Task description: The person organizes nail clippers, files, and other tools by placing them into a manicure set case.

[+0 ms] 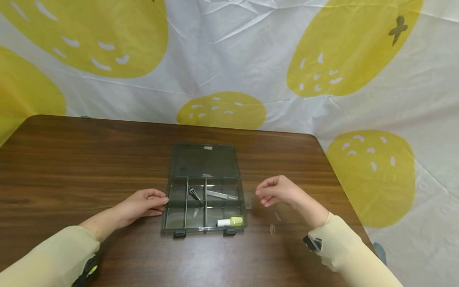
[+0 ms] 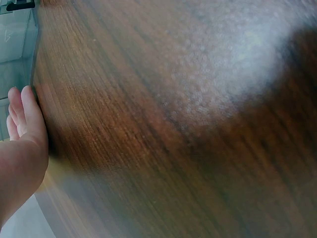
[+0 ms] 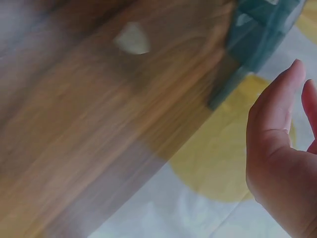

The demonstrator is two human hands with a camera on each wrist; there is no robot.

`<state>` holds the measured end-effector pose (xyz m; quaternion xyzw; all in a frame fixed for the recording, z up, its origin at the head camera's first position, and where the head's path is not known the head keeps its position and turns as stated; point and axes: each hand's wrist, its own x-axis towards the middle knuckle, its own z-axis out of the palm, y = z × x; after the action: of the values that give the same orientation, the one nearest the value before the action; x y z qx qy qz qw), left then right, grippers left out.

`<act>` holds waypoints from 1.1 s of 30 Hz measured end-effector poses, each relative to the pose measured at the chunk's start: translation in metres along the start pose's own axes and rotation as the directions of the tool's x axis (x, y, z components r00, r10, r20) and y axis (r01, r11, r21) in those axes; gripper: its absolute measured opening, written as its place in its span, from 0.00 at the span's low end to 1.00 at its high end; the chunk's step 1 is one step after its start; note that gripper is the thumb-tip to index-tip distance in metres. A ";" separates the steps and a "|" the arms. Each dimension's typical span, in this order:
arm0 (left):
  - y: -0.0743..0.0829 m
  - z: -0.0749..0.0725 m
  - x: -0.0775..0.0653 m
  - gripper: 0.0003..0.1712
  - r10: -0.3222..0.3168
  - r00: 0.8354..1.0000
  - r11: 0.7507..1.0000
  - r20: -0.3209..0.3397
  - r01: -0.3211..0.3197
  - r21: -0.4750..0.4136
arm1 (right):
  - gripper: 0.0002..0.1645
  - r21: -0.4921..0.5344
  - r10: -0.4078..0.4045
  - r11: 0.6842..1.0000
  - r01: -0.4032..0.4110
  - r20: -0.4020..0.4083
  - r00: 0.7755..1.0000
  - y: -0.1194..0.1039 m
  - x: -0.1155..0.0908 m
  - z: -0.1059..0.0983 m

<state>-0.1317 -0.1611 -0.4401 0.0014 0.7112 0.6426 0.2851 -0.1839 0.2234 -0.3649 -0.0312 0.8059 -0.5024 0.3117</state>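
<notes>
A dark see-through compartment box (image 1: 178, 217) lies on the table with its lid (image 1: 204, 159) folded back. My left hand (image 1: 146, 202) rests at the box's left side, fingertips right at its wall. To the right of the box, my right hand (image 1: 277, 192) hovers above the table with thumb and fingers loosely bent. A gap shows between thumb and finger in the right wrist view, with nothing seen in it. Inside the box lie a slim black and silver tool (image 1: 195, 194), a flat silver-white strip (image 1: 222, 195) and a white-capped yellow-green nail polish bottle (image 1: 230, 222).
Small clear curved pieces (image 1: 272, 229) lie on the wooden table (image 1: 89, 159) below my right hand; one clear piece (image 3: 132, 39) shows in the right wrist view. A clear strip (image 1: 248, 201) sits beside the box's right wall. A patterned cloth (image 1: 229, 59) hangs behind the table.
</notes>
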 end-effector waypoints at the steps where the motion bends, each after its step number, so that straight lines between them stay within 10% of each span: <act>1: 0.000 0.000 0.000 0.28 0.000 1.000 1.000 0.000 0.000 0.000 | 0.17 0.000 0.008 1.000 -0.008 -0.005 1.000 0.003 -0.002 -0.003; 18: 0.001 0.000 0.000 0.28 0.005 1.000 1.000 0.005 -0.005 0.009 | 0.11 -0.064 0.078 0.995 -0.078 -0.013 0.997 0.057 -0.030 -0.010; 33: -0.001 -0.001 0.001 0.28 0.009 1.000 1.000 0.005 -0.009 0.009 | 0.08 -0.217 0.056 0.971 -0.097 -0.188 0.981 0.065 -0.031 0.014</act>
<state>-0.1325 -0.1617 -0.4415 0.0077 0.7135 0.6406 0.2839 -0.1339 0.2558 -0.4087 0.0106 0.8831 -0.3962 0.2509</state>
